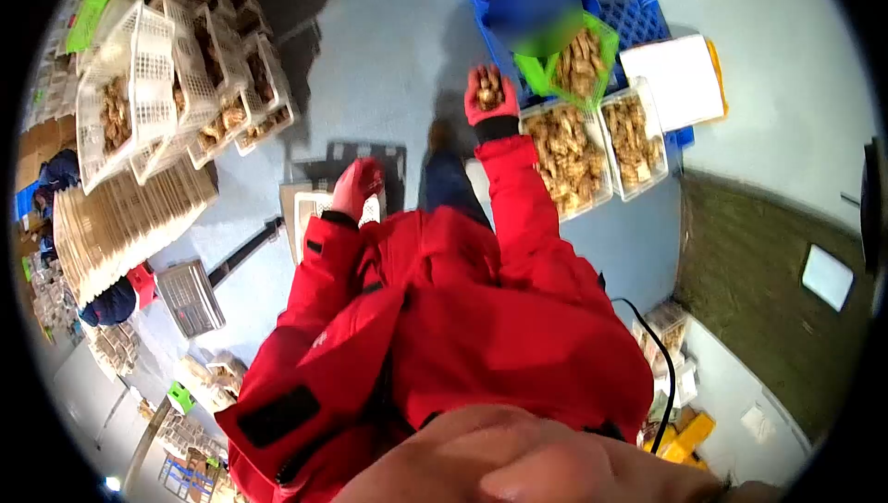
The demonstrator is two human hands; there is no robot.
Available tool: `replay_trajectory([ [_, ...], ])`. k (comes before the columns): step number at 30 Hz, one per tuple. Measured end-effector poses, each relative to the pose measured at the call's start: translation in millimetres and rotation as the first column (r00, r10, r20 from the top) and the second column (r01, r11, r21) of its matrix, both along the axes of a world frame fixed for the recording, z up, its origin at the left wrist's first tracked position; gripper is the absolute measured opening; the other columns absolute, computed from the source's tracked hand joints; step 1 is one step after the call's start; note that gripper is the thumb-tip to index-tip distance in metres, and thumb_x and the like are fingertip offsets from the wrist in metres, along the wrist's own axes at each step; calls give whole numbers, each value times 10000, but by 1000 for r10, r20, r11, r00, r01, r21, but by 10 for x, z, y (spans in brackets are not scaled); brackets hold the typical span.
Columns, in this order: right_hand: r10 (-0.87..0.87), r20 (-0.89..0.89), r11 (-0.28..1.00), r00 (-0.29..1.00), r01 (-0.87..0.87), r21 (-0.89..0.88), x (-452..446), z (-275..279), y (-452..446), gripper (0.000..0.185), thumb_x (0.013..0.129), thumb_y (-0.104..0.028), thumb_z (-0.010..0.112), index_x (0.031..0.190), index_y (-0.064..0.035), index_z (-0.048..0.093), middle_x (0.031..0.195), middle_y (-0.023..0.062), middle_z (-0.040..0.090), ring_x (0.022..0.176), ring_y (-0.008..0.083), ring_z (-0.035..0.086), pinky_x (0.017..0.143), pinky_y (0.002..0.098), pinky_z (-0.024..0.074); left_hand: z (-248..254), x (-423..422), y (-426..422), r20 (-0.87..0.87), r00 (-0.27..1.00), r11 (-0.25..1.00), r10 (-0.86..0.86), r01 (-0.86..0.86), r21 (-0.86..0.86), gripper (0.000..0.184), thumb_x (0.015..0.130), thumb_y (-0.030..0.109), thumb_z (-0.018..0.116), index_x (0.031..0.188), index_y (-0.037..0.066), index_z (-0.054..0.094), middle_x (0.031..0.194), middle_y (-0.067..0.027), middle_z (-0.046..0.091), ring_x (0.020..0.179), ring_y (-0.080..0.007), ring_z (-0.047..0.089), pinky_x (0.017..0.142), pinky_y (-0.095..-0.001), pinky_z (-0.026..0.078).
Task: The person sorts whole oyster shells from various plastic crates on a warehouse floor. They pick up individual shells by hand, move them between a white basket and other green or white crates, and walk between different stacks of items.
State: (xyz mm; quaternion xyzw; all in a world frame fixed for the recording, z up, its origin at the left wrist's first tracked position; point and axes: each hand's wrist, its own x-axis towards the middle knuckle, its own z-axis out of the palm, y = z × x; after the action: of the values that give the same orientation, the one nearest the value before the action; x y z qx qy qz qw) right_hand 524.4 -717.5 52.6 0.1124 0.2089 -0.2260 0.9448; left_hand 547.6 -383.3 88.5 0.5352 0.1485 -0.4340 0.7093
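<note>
My right hand (479,110) is stretched forward, palm up, with its fingers curled around several small brown, knobbly pieces that look like mushrooms (489,91). Just beside it stand a white crate (610,190) full of similar brown pieces and a green basket (608,59) with more of them. Part of that basket is covered by a blurred blue round patch. My left hand (356,190) hangs lower, over a white crate (310,211) on the floor. Its fingers are curled in, and whatever they may hold is hidden.
Blue pallets (634,12) lie under the right-hand crates, including a second filled white crate (663,165) and a white box (673,82). Stacked white crates (148,59) and a stack of flat cardboard (129,216) stand left. A grey crate (190,299) lies on the floor.
</note>
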Motion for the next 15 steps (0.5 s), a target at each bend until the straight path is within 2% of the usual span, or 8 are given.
replay_trajectory([
  [1, 1, -30, 1000, 1000, -1, 2, 198, -91, -138, 231, 826, -207, 560, 995, -53, 591, 1014, 115, 604, 1002, 269, 546, 812, 428, 494, -96, 183, -50, -130, 987, 993, 99, -91, 72, 341, 905, 350, 461, 1092, 82, 556, 1005, -44, 608, 886, -173, 584, 738, -319, 469],
  [3, -11, -25, 998, 1000, 13, 54, 578, -122, -407, 222, 823, -197, 563, 983, -46, 591, 988, 122, 604, 976, 270, 551, 818, 426, 493, -264, 519, -7, 16, 995, 993, 95, -96, 74, 337, 897, 350, 476, 1092, 88, 560, 1014, -49, 612, 892, -183, 591, 728, -321, 476],
  [4, 59, 47, 998, 997, -60, 19, 765, -210, -583, 223, 819, -199, 566, 973, -38, 590, 982, 130, 603, 971, 271, 551, 826, 423, 491, -461, 676, 54, -56, 984, 982, 168, -162, 99, 343, 888, 364, 488, 1088, 97, 565, 1025, -52, 611, 911, -183, 586, 729, -325, 477],
  [9, -13, -74, 1000, 997, 15, 24, 1769, -590, -1464, 218, 814, -199, 566, 970, -46, 583, 982, 131, 604, 959, 275, 563, 815, 426, 500, -991, 1047, 394, -47, 899, 778, 435, -349, 522, 467, 865, 436, 483, 1224, 137, 473, 1175, -40, 536, 1012, -213, 523, 819, -370, 427],
  [11, -71, -147, 996, 987, 78, 39, 2155, -758, -1738, 218, 811, -205, 568, 961, -48, 583, 980, 130, 606, 951, 274, 568, 808, 428, 505, -1243, 1274, 575, -64, 893, 712, 445, -310, 630, 499, 837, 456, 510, 1231, 157, 450, 1186, -42, 521, 1043, -229, 502, 830, -383, 421],
  [12, -78, -152, 996, 985, 84, 35, 2316, -832, -1871, 221, 804, -213, 572, 944, -43, 582, 969, 125, 609, 934, 267, 574, 796, 428, 509, -1618, 1369, 896, 156, 941, 557, -299, 40, 829, 515, 809, 461, 534, 1211, 151, 448, 1175, -48, 520, 1050, -242, 495, 833, -393, 416],
  [13, -58, -138, 998, 989, 63, 29, 2439, -1030, -2050, 230, 803, -226, 568, 940, -42, 581, 973, 118, 611, 920, 271, 578, 787, 434, 510, -1821, 1496, 1127, 90, 433, 169, -897, 147, 975, 533, 781, 466, 558, 1191, 144, 446, 1164, -53, 519, 1056, -255, 487, 836, -404, 411],
  [15, -133, -219, 987, 967, 150, 65, 2772, -1267, -2361, 218, 811, -225, 552, 917, -37, 584, 933, 109, 620, 901, 276, 581, 789, 437, 507, -2063, 1943, 870, 194, 718, 479, -669, 217, 851, 524, 760, 424, 566, 1156, 111, 427, 1128, -74, 519, 1061, -257, 476, 844, -412, 389],
])
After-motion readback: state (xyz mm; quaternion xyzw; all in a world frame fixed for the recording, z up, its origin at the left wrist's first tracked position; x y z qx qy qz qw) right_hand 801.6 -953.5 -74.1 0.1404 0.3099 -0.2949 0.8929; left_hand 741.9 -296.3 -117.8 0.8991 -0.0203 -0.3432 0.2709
